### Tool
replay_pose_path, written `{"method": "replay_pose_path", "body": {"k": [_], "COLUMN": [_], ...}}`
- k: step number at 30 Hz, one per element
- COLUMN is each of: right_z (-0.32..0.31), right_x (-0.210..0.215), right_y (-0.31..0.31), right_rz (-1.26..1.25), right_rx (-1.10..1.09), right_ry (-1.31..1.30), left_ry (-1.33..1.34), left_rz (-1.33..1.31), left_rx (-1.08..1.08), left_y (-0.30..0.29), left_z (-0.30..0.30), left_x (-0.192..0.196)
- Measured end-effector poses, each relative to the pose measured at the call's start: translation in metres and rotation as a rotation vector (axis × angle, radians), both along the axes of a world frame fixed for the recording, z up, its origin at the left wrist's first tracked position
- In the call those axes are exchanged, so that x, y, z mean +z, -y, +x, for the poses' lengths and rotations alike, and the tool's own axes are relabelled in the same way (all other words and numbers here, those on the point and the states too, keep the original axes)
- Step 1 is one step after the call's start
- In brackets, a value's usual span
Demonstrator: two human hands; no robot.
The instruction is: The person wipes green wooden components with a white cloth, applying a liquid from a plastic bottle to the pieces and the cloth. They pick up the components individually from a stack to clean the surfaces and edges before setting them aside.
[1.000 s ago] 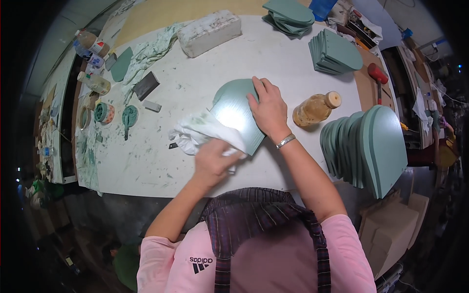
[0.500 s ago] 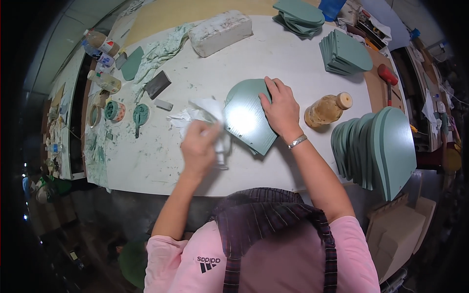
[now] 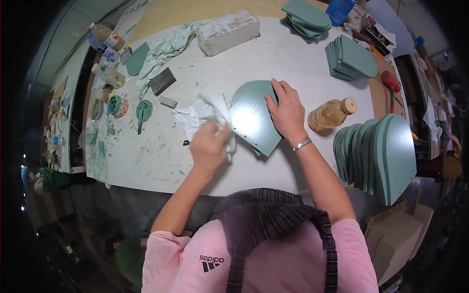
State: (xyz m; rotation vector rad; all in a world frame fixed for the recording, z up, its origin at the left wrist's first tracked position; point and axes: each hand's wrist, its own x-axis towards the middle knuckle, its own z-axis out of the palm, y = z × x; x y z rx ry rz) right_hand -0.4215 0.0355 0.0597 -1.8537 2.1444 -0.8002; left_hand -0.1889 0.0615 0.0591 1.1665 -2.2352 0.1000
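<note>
A green panel (image 3: 251, 117), rounded at the far end, lies flat on the white table, with at least one more like it beneath. My right hand (image 3: 288, 111) rests on its right edge, fingers stretched out and thumb apart. At its left edge my left hand (image 3: 209, 148) is closed on a crumpled white cloth (image 3: 200, 113), slightly smeared by motion. Part of the cloth spreads on the table beyond the fingers. The near edge of the panel shows small holes, and a bright reflection covers its middle.
Right of my right hand stands a bottle of yellowish liquid (image 3: 328, 115). Stacks of green panels (image 3: 398, 156) stand on the right. A red mallet (image 3: 391, 82) lies farther back. A white block (image 3: 228, 33), a dark block (image 3: 163, 81) and a putty tub (image 3: 117, 106) are on the table.
My left hand has shifted slightly nearer and to the right with the cloth, and a small dark piece shows beside it. My right hand stays on the panel. The whole view has shifted slightly.
</note>
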Motion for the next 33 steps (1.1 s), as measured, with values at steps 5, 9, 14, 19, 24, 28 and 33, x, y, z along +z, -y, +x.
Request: {"method": "replay_pose_path", "body": {"k": [5, 9, 14, 19, 24, 28, 33], "right_z": [0.0, 0.0, -0.016, -0.01, 0.008, 0.014, 0.017], "right_x": [-0.002, 0.001, -0.005, 0.032, 0.044, 0.047, 0.058], "right_y": [0.0, 0.0, -0.001, -0.031, -0.088, -0.104, -0.117], "right_rz": [-0.004, 0.004, -0.112, -0.448, -0.014, 0.054, 0.071], "right_rx": [-0.013, 0.007, 0.077, 0.066, -0.127, -0.052, -0.112], "right_ry": [-0.006, 0.003, 0.243, 1.16, 2.082, 1.811, 1.813], "left_ry": [0.031, -0.494, -0.795, -1.47, -1.597, -1.385, -1.739], "left_rz": [-0.004, 0.556, 1.253, 1.378, 1.298, 1.257, 1.175], "left_rx": [0.009, 0.072, 0.023, -0.039, -0.121, -0.128, -0.167], "left_y": [0.013, 0.043, 0.037, 0.005, -0.02, -0.038, -0.016], "left_z": [-0.001, 0.024, 0.007, 0.012, 0.014, 0.008, 0.047], "left_x": [0.005, -0.004, -0.005, 0.008, 0.022, 0.027, 0.024]}}
